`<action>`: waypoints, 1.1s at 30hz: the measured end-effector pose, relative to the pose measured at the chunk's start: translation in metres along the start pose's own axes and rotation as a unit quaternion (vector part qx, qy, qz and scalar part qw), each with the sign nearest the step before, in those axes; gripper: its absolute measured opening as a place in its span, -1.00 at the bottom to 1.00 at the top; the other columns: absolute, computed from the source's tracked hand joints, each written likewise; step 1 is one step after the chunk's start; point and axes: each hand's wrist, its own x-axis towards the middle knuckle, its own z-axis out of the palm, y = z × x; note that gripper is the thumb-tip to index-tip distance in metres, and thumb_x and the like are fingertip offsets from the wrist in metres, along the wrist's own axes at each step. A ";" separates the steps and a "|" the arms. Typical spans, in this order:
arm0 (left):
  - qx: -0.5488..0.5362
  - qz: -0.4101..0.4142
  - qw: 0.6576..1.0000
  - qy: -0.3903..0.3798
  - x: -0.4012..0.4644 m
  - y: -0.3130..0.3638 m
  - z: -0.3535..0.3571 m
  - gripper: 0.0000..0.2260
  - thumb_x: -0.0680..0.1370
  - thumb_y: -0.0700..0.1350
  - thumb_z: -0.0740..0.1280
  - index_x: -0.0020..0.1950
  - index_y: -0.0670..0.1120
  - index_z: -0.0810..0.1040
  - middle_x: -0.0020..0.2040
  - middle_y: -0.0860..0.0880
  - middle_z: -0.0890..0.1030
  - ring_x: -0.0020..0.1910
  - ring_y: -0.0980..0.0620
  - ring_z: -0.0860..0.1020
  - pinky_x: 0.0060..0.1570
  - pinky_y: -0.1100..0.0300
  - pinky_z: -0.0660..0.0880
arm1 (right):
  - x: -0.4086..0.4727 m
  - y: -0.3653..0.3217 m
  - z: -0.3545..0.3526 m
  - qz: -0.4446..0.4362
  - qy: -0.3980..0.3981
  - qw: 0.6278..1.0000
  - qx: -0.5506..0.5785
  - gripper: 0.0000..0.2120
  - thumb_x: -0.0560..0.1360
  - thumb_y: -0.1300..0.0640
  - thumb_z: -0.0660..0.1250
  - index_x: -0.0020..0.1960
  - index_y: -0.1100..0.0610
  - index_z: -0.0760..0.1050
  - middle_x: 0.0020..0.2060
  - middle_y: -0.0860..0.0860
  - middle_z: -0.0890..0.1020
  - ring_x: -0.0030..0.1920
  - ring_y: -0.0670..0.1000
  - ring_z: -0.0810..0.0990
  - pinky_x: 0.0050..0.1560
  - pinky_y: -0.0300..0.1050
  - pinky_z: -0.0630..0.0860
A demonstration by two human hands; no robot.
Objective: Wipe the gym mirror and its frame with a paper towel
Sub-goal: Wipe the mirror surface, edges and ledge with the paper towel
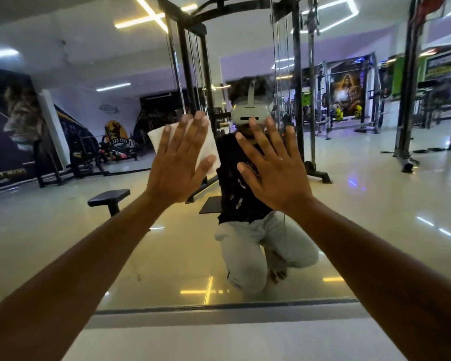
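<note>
The gym mirror [349,204] fills the view ahead, and its lower frame [219,306] runs along the bottom above the floor. My left hand [179,162] lies flat with straight, spread fingers, pressing a white paper towel [156,138] against the glass at mid height. The towel shows above and to the right of the fingers. My right hand [274,170] is flat on the glass beside it, fingers spread, holding nothing. Both arms reach forward from the lower corners.
The mirror reflects a kneeling person with a headset, a black cable machine [193,74], a padded black bench [110,199], racks at the right and wall posters. A pale tiled floor strip [219,340] lies below the frame.
</note>
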 end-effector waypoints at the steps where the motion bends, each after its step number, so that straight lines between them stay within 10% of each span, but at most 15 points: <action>1: 0.016 0.000 1.000 0.003 0.004 -0.011 -0.003 -0.30 0.79 0.23 0.02 0.80 -0.13 -0.10 0.80 -0.13 -0.11 0.78 -0.15 -0.14 0.73 -0.24 -0.19 | 0.000 -0.001 -0.001 0.000 -0.002 1.000 0.001 -0.37 0.80 -0.26 0.01 0.81 -0.10 0.00 0.80 0.05 -0.06 0.79 0.20 -0.15 0.71 0.44 -0.06; 6: -0.014 -0.227 0.971 0.069 0.020 -0.023 -0.011 -0.25 0.79 0.30 -0.04 0.79 -0.17 -0.09 0.79 -0.20 -0.07 0.78 -0.22 -0.09 0.73 -0.26 -0.13 | 0.001 -0.005 -0.008 0.002 -0.006 1.000 -0.010 -0.39 0.81 -0.24 0.03 0.80 -0.08 0.07 0.80 0.07 0.00 0.79 0.22 -0.11 0.71 0.42 -0.05; 12: -0.013 -0.003 1.000 -0.009 -0.050 0.041 0.030 -0.37 0.81 0.17 0.04 0.80 -0.06 -0.06 0.80 -0.11 -0.09 0.78 -0.16 -0.12 0.71 -0.31 -0.04 | -0.013 0.001 -0.017 0.012 -0.023 1.000 -0.006 -0.39 0.82 -0.17 0.04 0.81 -0.03 0.02 0.80 0.09 -0.04 0.79 0.22 -0.13 0.72 0.39 -0.01; 18: -0.017 -0.170 0.984 0.040 -0.036 0.063 0.036 -0.40 0.82 0.14 0.04 0.81 -0.03 -0.06 0.80 -0.14 -0.11 0.77 -0.26 -0.12 0.71 -0.29 -0.19 | -0.036 0.017 -0.017 0.022 -0.059 0.997 -0.040 -0.37 0.81 -0.17 -0.01 0.81 -0.01 -0.04 0.80 0.08 -0.09 0.79 0.21 -0.17 0.71 0.41 -0.05; 23: 0.017 0.121 0.990 -0.064 -0.081 0.081 0.058 -0.38 0.79 0.14 0.10 0.81 0.06 -0.04 0.81 -0.06 -0.11 0.78 -0.19 -0.14 0.70 -0.21 -0.27 | -0.043 0.015 -0.014 0.034 -0.049 0.998 -0.033 -0.37 0.82 -0.15 0.00 0.81 0.03 -0.04 0.80 0.11 -0.07 0.79 0.23 -0.15 0.71 0.42 -0.04; 28: -0.013 -0.158 0.987 0.016 -0.048 0.081 0.042 -0.42 0.82 0.15 -0.01 0.81 0.04 -0.07 0.80 -0.10 -0.14 0.77 -0.26 -0.13 0.70 -0.30 -0.22 | -0.051 0.019 -0.008 0.036 -0.055 0.997 -0.042 -0.36 0.82 -0.16 0.02 0.81 0.02 -0.04 0.80 0.11 -0.08 0.79 0.23 -0.15 0.70 0.42 -0.02; 33: -0.007 0.127 0.988 -0.087 -0.102 0.109 0.068 -0.36 0.77 0.11 0.17 0.81 0.09 0.00 0.81 -0.07 -0.09 0.78 -0.20 -0.12 0.67 -0.18 -0.32 | -0.051 0.024 -0.015 0.020 -0.066 0.996 -0.050 -0.38 0.82 -0.15 0.00 0.81 0.00 -0.05 0.80 0.10 -0.07 0.79 0.22 -0.14 0.71 0.40 -0.01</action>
